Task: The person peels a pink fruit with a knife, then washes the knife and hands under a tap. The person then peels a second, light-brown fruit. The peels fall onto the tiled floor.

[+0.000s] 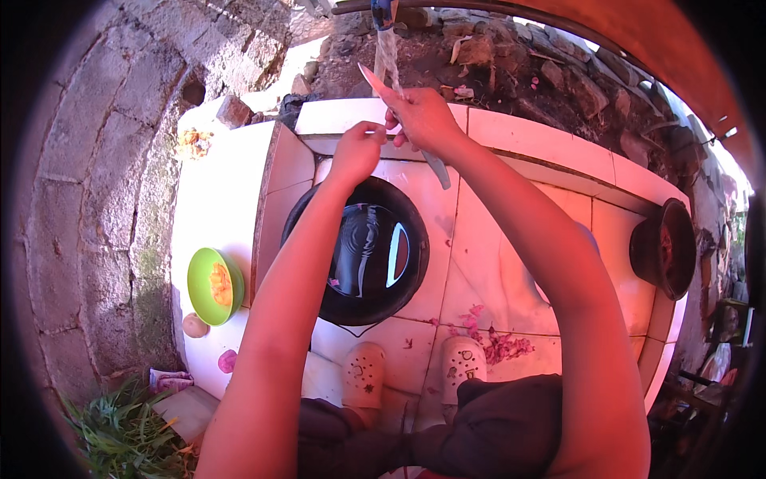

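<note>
My right hand [422,117] grips a knife [374,79], its blade pointing up and to the left and its pale handle showing below the palm. Water [388,54] runs from a blue tap outlet [383,13] onto this hand and the knife. Close by on the left is my left hand [358,152], fingers curled; whether anything lies between them is hidden. Below both hands stands a round black basin [417,263] of rippled water, with a few pink bits in it. My left forearm covers part of its rim.
On the white tiled ledge at left are a green bowl [200,287] with orange pieces, a round brownish item [195,325] and a pink lump [227,361]. A dark bucket [649,251] stands at right. Pink petals [505,347] lie by my clogs [364,374]. A block wall [84,138] rises left.
</note>
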The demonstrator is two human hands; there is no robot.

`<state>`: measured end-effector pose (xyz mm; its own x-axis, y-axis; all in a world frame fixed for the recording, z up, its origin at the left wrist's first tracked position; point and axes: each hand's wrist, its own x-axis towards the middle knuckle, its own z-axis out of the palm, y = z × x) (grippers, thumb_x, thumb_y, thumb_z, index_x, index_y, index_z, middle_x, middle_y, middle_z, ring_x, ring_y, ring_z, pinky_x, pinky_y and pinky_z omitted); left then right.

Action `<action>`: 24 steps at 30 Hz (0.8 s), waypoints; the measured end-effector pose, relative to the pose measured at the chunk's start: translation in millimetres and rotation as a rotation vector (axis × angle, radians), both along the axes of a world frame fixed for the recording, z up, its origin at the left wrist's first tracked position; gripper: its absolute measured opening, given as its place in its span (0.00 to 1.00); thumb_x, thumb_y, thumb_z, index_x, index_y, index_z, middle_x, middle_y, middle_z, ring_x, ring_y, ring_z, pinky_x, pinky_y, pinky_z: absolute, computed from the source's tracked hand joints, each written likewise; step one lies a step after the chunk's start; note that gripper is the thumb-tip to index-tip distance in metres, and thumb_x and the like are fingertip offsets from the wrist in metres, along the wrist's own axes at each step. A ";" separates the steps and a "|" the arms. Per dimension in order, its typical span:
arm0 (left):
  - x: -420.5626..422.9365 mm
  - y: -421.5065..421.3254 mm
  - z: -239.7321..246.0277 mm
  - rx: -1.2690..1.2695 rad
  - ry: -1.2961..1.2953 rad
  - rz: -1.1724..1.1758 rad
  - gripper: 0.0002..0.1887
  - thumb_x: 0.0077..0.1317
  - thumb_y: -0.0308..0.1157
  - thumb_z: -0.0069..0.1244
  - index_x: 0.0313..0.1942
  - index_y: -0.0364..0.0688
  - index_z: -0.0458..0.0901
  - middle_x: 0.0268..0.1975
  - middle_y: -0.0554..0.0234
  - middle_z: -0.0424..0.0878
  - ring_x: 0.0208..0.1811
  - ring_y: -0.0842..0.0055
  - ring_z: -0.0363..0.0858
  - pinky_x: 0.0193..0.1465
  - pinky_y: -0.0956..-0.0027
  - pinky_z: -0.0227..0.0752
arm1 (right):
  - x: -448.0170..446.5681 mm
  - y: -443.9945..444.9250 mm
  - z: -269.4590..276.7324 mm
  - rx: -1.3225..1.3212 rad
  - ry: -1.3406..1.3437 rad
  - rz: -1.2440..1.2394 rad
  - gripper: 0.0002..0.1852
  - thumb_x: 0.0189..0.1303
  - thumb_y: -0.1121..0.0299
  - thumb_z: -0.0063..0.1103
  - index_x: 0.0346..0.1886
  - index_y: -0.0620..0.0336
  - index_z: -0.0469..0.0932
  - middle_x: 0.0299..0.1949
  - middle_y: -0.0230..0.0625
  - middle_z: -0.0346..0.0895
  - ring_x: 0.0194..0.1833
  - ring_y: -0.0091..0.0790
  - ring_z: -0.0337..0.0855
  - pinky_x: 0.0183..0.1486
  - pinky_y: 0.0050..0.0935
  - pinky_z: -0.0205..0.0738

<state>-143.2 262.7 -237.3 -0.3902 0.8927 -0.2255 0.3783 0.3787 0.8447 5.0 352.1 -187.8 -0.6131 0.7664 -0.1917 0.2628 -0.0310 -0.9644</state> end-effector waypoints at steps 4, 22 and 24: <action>31.6 -4.9 -15.6 -0.264 0.639 -0.369 0.25 0.71 0.53 0.51 0.55 0.43 0.86 0.48 0.46 0.90 0.53 0.53 0.88 0.59 0.53 0.78 | 19.3 -2.8 -33.5 0.087 -0.012 -0.018 0.21 0.74 0.53 0.58 0.44 0.64 0.87 0.30 0.39 0.84 0.27 0.28 0.86 0.25 0.29 0.78; 51.2 1.6 -11.7 0.141 -1.254 0.058 0.22 0.77 0.48 0.51 0.59 0.40 0.77 0.54 0.56 0.82 0.51 0.62 0.86 0.57 0.48 0.82 | 34.6 -9.2 -57.4 0.253 -0.117 -0.199 0.15 0.76 0.62 0.57 0.47 0.66 0.82 0.33 0.40 0.86 0.32 0.30 0.84 0.38 0.35 0.78; 54.0 1.3 -12.1 0.134 -1.078 -0.021 0.23 0.77 0.51 0.52 0.56 0.39 0.79 0.51 0.59 0.84 0.49 0.67 0.85 0.57 0.51 0.82 | 35.3 -12.3 -56.8 0.321 -0.161 -0.197 0.14 0.77 0.63 0.55 0.49 0.66 0.81 0.35 0.41 0.86 0.34 0.32 0.86 0.39 0.35 0.79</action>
<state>-89.2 263.9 -249.4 -0.0299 0.9396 -0.3410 -0.5821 0.2610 0.7701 40.3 339.8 -244.6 -0.4305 0.9026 -0.0049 0.4299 0.2003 -0.8804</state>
